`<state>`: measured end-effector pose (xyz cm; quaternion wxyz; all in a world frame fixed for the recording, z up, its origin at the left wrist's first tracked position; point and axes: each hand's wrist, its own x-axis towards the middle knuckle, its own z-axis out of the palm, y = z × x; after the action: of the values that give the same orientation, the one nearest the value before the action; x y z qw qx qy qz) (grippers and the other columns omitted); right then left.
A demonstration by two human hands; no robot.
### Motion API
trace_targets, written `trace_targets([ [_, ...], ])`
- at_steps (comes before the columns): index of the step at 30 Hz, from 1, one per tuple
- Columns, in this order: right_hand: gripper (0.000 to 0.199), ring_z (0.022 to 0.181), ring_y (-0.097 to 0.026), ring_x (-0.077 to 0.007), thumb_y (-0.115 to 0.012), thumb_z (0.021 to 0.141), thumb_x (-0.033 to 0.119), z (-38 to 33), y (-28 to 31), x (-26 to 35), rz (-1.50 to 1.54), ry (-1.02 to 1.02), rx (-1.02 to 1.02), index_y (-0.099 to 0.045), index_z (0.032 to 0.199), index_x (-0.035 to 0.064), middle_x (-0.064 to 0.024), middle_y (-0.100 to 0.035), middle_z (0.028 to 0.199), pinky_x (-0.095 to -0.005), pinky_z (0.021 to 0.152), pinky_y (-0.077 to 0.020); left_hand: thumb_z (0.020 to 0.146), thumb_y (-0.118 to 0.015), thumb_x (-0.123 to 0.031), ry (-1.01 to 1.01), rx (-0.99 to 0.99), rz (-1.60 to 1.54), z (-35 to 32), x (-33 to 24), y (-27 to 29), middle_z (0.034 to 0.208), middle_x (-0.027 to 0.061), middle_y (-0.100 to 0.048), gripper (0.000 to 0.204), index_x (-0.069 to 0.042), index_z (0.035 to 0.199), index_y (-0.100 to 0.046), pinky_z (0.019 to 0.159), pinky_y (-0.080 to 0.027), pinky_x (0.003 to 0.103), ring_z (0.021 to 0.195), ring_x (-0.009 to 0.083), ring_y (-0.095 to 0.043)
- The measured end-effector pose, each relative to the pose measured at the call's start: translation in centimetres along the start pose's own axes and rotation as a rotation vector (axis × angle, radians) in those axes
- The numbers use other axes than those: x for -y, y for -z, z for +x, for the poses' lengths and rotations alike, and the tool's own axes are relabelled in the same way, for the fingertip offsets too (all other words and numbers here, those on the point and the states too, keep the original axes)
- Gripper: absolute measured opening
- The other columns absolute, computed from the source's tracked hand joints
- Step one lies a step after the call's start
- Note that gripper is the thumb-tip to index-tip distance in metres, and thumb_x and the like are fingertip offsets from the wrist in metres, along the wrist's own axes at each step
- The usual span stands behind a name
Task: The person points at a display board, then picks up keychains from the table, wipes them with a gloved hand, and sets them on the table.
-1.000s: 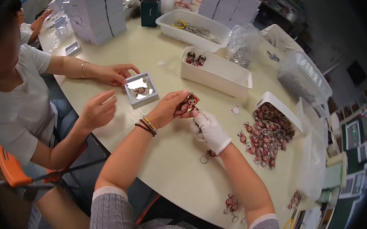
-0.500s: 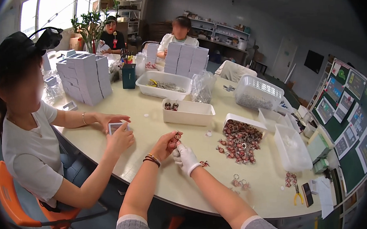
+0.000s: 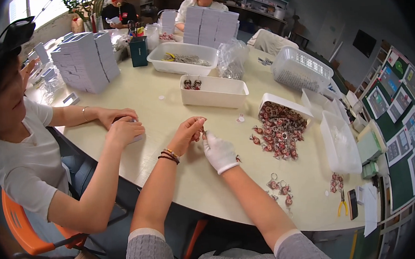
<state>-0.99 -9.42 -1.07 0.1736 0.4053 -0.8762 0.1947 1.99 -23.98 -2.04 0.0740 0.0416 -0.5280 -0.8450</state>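
My bare left hand [image 3: 191, 134], with bracelets at its wrist, pinches a small reddish keychain figure [image 3: 203, 130] by its upper end. My right hand [image 3: 220, 152], in a white glove, is closed on the lower part of the same keychain. It is seen nearly edge-on and mostly hidden by my fingers. Right of my hands, a pile of wrapped red-brown keychains with metal rings [image 3: 279, 128] spills from a tipped white bin [image 3: 286, 105]. Beyond my hands stands a long white bin [image 3: 217, 95] with a few upright keychains [image 3: 193, 85] at its left end.
On my left a co-worker's hands [image 3: 124, 128] rest on a small pale box. Farther back are stacked grey-white boxes [image 3: 83, 64], a dark green pen holder [image 3: 138, 51] and a tub of metal rings [image 3: 182, 58]. Yellow-handled pliers [image 3: 342, 205] and a phone [image 3: 353, 204] lie at right.
My hands have turned the keychain so its front no longer shows, and my left fingers now pinch its top. The co-worker's hands have closed over the box. The view has tilted down.
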Motion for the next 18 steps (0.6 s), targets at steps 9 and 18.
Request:
trace_targets([
  [9, 0.025, 0.069, -0.061, -0.0333, -0.049, 0.087, 0.032, 0.7, 3.0, -2.4, 0.333, -0.07, 0.182, -0.057, 0.093, 0.0087, -0.0172, -0.062, 0.074, -0.0432, 0.06, -0.0463, 0.093, -0.047, -0.027, -0.003, 0.152, -0.034, 0.4, -0.1, 0.1, 0.08, -0.0018, -0.054, 0.032, -0.004, 0.115, -0.054, 0.065, -0.046, 0.023, 0.073, 0.0062, -0.055],
  [18, 0.026, 0.069, -0.061, -0.0316, -0.05, 0.086, 0.026, -0.1, -0.9, -3.0, 0.789, -0.292, 0.091, -0.06, 0.093, 0.0031, -0.0185, -0.061, 0.073, -0.0396, 0.063, -0.0454, 0.094, -0.044, -0.027, 0.101, 0.178, -0.015, 1.1, -0.4, -0.9, 0.078, -0.0035, -0.052, 0.031, -0.004, 0.112, -0.055, 0.061, -0.047, 0.021, 0.067, 0.0068, -0.056],
])
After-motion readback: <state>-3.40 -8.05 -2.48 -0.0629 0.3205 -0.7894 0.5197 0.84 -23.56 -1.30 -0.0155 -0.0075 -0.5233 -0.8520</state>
